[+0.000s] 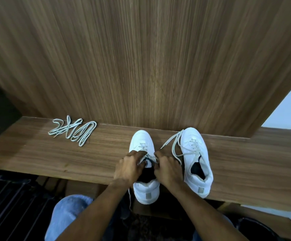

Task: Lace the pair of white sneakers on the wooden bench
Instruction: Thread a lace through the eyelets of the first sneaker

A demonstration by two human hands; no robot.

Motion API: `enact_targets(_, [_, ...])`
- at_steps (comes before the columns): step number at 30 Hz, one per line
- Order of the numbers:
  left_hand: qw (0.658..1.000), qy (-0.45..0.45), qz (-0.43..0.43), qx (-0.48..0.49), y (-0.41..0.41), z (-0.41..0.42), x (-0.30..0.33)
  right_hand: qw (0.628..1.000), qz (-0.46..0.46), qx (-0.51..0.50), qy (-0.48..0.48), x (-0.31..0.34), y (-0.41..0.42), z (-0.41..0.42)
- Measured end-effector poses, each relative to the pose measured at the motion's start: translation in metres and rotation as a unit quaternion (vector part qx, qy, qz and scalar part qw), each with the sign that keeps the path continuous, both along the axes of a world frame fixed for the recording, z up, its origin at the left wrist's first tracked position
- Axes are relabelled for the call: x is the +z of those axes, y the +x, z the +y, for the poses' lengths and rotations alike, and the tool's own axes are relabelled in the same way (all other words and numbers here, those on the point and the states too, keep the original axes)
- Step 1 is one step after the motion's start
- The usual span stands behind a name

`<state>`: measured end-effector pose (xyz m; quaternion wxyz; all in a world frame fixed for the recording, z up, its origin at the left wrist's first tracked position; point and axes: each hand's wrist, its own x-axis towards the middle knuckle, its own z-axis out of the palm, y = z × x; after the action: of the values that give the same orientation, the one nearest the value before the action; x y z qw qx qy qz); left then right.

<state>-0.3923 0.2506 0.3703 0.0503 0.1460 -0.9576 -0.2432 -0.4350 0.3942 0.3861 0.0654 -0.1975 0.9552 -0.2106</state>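
Nearest me, my knee in blue jeans (70, 216) sits below the worktop (54, 159), and both my forearms reach up from there to the left shoe (145, 192). Its heel hangs a little over the near edge, toe pointing at the back panel (141, 58). My left hand (130, 168) is curled at the left side of the shoe's opening and my right hand (167, 169) at the right side, fingers bent in over the upper eyelets. Each seems to be pinching the lace (145, 147) there, though my knuckles hide the exact grip.

The risks, as I judge them: the shoe could tip off the near edge if I pull toward myself, since so much of the heel overhangs. A loose lace end trails down past the heel on the left — a tug could draw it back through an eyelet and leave the two ends uneven.

The shoe is white with a dark lining and a grey heel tab, crossed laces showing on the lower rows only. Just to its right stands the right shoe (196, 160), laced most of the way, its two ends flung loose toward the left. Far left, well apart, lies a spare bundle of laces (73, 131).
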Motion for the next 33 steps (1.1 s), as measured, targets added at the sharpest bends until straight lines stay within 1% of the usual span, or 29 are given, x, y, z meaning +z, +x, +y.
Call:
enact_targets(1, [1.0,-0.017,0.003,0.016,-0.002,0.005,0.001,1.0,-0.009,-0.013,-0.013,0.0,-0.002,0.001])
enact_targets(2, [0.999,-0.015,0.013,0.034,-0.004,0.008,0.0,0.999,-0.022,-0.029,-0.028,-0.001,-0.004,0.002])
enact_targets(3, [0.998,0.008,0.032,0.057,-0.005,0.01,-0.002,0.997,-0.039,-0.043,-0.045,-0.001,-0.007,0.004])
enact_targets(6, [0.978,0.134,0.093,0.129,-0.003,0.01,-0.01,0.992,-0.08,-0.062,-0.073,-0.001,-0.014,0.005])
enact_targets(7, [0.973,0.151,0.105,0.138,-0.003,0.01,-0.012,0.992,-0.085,-0.061,-0.075,0.0,-0.015,0.004])
enact_targets(8, [0.975,0.144,0.108,0.131,-0.002,0.011,-0.012,0.991,-0.088,-0.061,-0.074,0.001,-0.016,0.003])
enact_targets(10, [0.989,0.07,0.087,0.092,-0.002,0.014,-0.009,0.992,-0.087,-0.057,-0.071,0.002,-0.017,0.001])
enact_targets(12, [0.998,-0.014,0.036,0.051,-0.004,0.015,-0.006,0.992,-0.082,-0.06,-0.069,0.001,-0.017,0.001])
enact_targets(14, [0.997,-0.068,-0.008,0.019,-0.005,0.017,0.003,0.992,-0.076,-0.067,-0.069,0.001,-0.016,0.001])
enact_targets(16, [0.99,-0.134,-0.045,-0.014,-0.008,0.02,0.01,0.993,-0.065,-0.07,-0.066,0.0,-0.014,0.0])
enact_targets(18, [0.982,-0.176,-0.055,-0.037,-0.014,0.02,0.016,0.993,-0.061,-0.072,-0.065,0.0,-0.013,0.001])
enact_targets(19, [0.988,-0.15,-0.044,-0.011,-0.017,0.018,0.016,0.993,-0.061,-0.074,-0.064,0.0,-0.012,0.001])
enact_targets(20, [0.997,-0.064,-0.019,0.045,-0.019,0.014,0.013,0.993,-0.064,-0.076,-0.064,-0.001,-0.013,0.002])
enact_targets(21, [0.988,0.084,0.027,0.123,-0.021,0.009,0.009,0.992,-0.07,-0.079,-0.065,-0.003,-0.013,0.003])
enact_targets(22, [0.943,0.253,0.066,0.206,-0.024,0.003,0.005,0.991,-0.075,-0.083,-0.069,-0.003,-0.014,0.004])
enact_targets(23, [0.878,0.387,0.081,0.269,-0.025,-0.001,-0.001,0.991,-0.077,-0.085,-0.068,-0.004,-0.015,0.004])
enact_targets(24, [0.836,0.454,0.089,0.296,-0.025,-0.007,-0.011,0.992,-0.072,-0.081,-0.062,-0.005,-0.015,0.003])
enact_targets(25, [0.834,0.457,0.091,0.296,-0.025,-0.012,-0.021,0.994,-0.06,-0.072,-0.053,-0.006,-0.014,0.001])
enact_targets(27, [0.885,0.385,0.095,0.245,-0.018,-0.009,-0.014,0.997,-0.027,-0.054,-0.038,-0.007,-0.013,-0.002])
enact_targets(28, [0.919,0.334,0.09,0.188,-0.014,-0.007,-0.009,0.998,-0.014,-0.049,-0.032,-0.006,-0.012,-0.003])
enact_targets(29, [0.954,0.262,0.082,0.121,-0.011,-0.003,-0.003,0.999,-0.007,-0.045,-0.028,-0.006,-0.011,-0.004])
enact_targets(30, [0.979,0.178,0.074,0.06,-0.008,0.0,0.002,0.999,-0.005,-0.044,-0.026,-0.005,-0.01,-0.004])
enact_targets(31, [0.995,0.088,0.054,0.013,-0.006,0.003,0.007,0.999,-0.006,-0.045,-0.027,-0.005,-0.01,-0.004])
enact_targets(33, [0.999,-0.044,0.011,-0.019,-0.003,0.011,0.015,0.999,-0.007,-0.045,-0.027,-0.006,-0.01,-0.003])
